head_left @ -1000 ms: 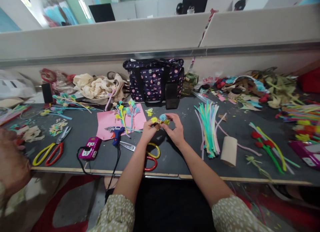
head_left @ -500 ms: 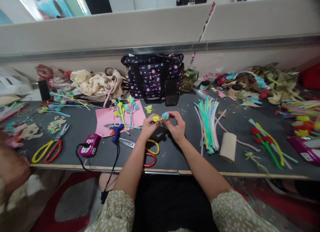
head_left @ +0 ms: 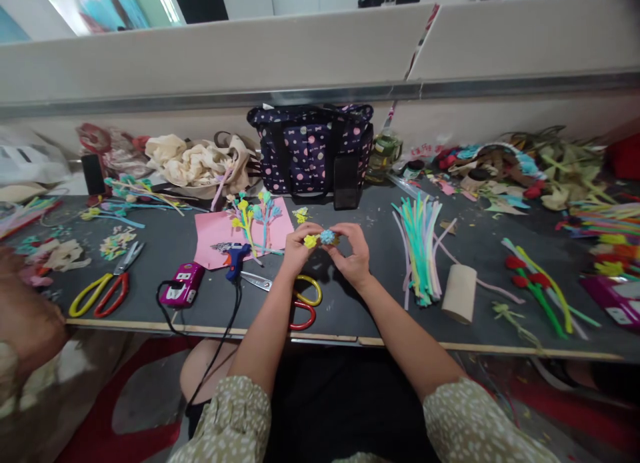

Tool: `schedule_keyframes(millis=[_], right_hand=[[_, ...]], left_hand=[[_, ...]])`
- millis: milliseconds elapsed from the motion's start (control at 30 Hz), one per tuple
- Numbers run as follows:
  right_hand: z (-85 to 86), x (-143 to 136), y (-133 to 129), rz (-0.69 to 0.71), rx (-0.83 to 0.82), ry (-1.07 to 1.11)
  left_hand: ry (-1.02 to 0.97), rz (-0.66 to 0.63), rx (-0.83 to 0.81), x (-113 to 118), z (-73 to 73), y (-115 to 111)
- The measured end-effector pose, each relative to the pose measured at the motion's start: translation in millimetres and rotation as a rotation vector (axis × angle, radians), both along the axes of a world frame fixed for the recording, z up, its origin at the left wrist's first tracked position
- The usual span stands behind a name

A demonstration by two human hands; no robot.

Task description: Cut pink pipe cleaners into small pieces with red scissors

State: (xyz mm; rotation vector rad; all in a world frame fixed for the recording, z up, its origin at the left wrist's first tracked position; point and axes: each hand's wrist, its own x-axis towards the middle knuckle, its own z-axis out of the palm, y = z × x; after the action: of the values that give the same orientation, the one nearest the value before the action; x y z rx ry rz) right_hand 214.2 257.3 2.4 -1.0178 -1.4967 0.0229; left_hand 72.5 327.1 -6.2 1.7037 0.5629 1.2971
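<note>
My left hand (head_left: 299,248) is closed on a small yellow pipe-cleaner flower (head_left: 310,241), over the middle of the table. Close beside it, my right hand (head_left: 353,251) pinches a blue pipe-cleaner flower (head_left: 327,236). The stems below the two blossoms are mostly hidden by my fingers. Under my left forearm lie scissors (head_left: 306,303) with one yellow and one red handle. To the left, a blue glue gun (head_left: 236,260) rests at the edge of a pink sheet (head_left: 210,228), on which made-up yellow (head_left: 245,218) and blue flower stems (head_left: 266,216) lie.
Right of my hands stands a bundle of pastel pipe cleaners (head_left: 421,250) beside a cardboard tube (head_left: 460,293). A polka-dot bag (head_left: 305,153) with a phone (head_left: 346,182) leaning on it is behind. A purple box (head_left: 183,284) and a second pair of scissors (head_left: 107,286) lie left, near another person's arm (head_left: 30,303).
The two flower heads have tilted slightly and shifted a little in my fingers. The whole view has moved slightly; both hands stay closed together.
</note>
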Motion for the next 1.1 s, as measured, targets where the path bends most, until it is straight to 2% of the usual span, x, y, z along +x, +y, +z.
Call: schedule_keyframes(millis=[333,467,667,867,1100], right_hand=[[-2.3,-2.0,-0.6,-0.027,-0.001,-0.077],[-4.9,-1.0,-0.3,-0.035,-0.046,-0.082],[-3.8,0.2,-1.4,-0.040,-0.015,-0.054],[-2.6,-0.1,0.2,-0.080,-0.049,-0.042],[2.2,-3.8,0.8,-0.048,-0.112,-0.014]], left_hand=[[-0.023,-0.041,-0.038,0.1,0.3,0.3],[-0.105,-0.079,-0.111,0.8,4.2,-3.4],[-0.182,-0.160,-0.257,2.2,9.0,-10.7],[-0.187,-0.138,-0.348,4.3,5.4,-8.9],[-0.237,-0.059,-0.620,5.5,-0.1,-9.3]])
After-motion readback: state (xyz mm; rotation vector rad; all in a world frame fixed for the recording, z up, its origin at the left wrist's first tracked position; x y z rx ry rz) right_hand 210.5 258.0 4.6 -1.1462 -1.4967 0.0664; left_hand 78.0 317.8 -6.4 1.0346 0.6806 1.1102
